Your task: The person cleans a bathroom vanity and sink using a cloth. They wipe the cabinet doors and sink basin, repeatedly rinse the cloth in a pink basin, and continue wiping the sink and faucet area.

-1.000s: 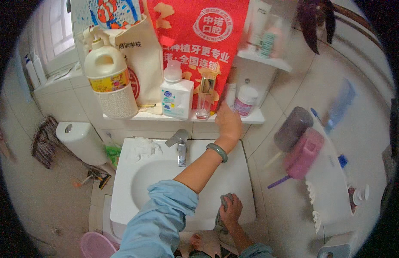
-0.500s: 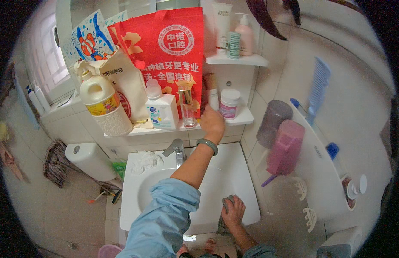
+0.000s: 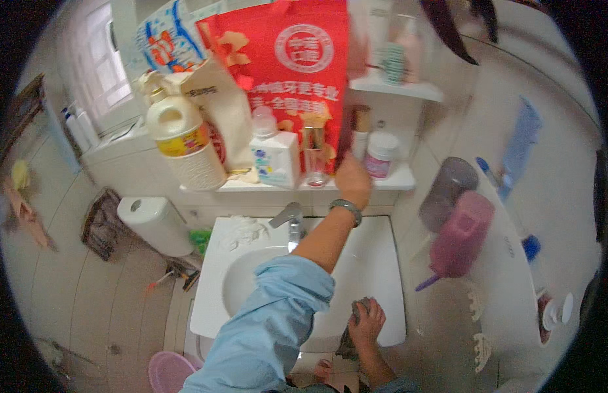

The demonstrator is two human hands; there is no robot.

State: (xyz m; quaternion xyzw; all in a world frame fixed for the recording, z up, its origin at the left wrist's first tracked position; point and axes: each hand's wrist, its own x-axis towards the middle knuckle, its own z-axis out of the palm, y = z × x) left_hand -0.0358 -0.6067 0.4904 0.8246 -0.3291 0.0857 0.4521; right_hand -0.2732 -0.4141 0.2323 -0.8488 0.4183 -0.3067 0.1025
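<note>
My left hand (image 3: 353, 181), with a bangle at the wrist, reaches over the sink to the lower shelf (image 3: 399, 177). Its fingers are hidden at the lower right corner of the red bag (image 3: 297, 56), so whether they grip anything does not show. A tall bottle with a brown cap (image 3: 359, 131) and a white jar with a purple label (image 3: 381, 156) stand just right of it. Left of it is a clear bottle with a gold neck (image 3: 315, 160). At the right front of the white sink (image 3: 389, 262), my right hand (image 3: 369, 322) is closed around a dark grey cloth (image 3: 346, 344), which hangs over the rim.
A white bottle (image 3: 275, 157) and a cream jug (image 3: 186, 147) also crowd the shelf. The faucet (image 3: 292, 223) rises under my left forearm, beside a crumpled white heap (image 3: 245, 232). On the right wall hang a pink container (image 3: 462, 236) and a blue comb (image 3: 521, 144).
The view has shifted, so the shelf and sink sit further right. My left hand stays at the bag's corner, and my right hand still holds the cloth at the sink's front.
</note>
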